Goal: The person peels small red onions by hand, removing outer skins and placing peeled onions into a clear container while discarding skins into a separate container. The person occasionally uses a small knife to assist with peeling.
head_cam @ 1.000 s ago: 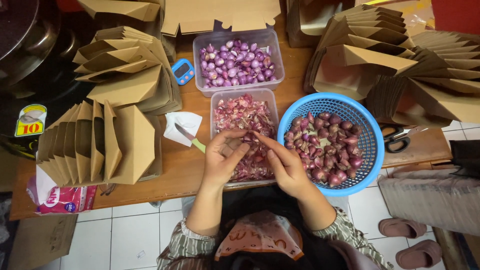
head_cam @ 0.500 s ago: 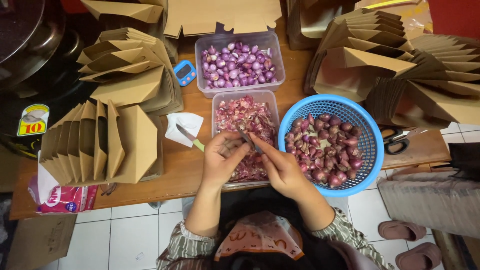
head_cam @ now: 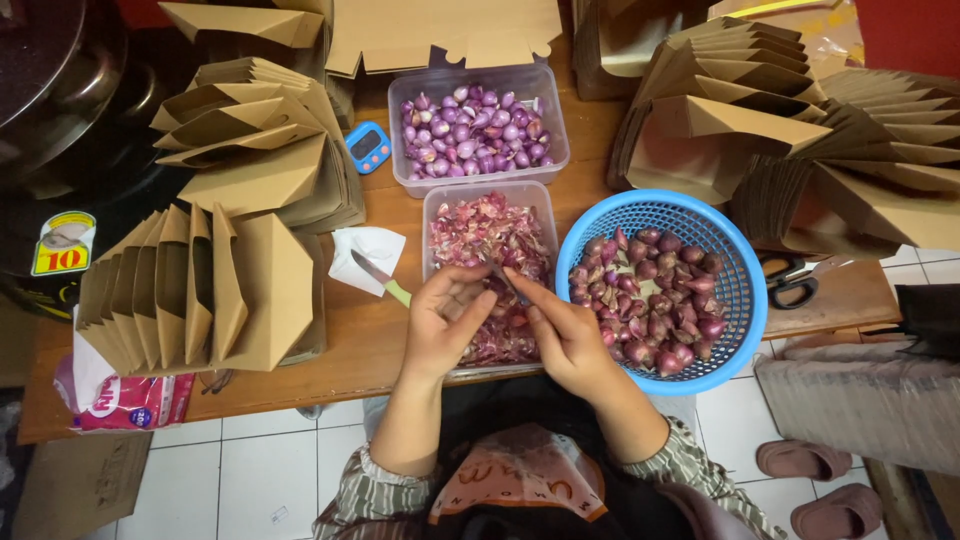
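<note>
Both hands meet over the clear tub of skins point(head_cam: 487, 232): left hand point(head_cam: 447, 325) curled round a small shallot point(head_cam: 497, 287), right hand point(head_cam: 565, 335) pinching at its skin, mid-peel. Blue basket point(head_cam: 735, 268) of unpeeled shallots sits just right; tub of peeled shallots point(head_cam: 478, 130) lies beyond on the tabletop point(head_cam: 375, 330). Finishing likely needs small, steady pinches.

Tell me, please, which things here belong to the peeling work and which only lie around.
In use:
- left hand and right hand, working over the tub of skins
- blue basket of unpeeled shallots
- tub of peeled shallots
- small knife

Lying about:
- folded brown paper bags
- blue timer
- scissors
- tissue pack
</note>
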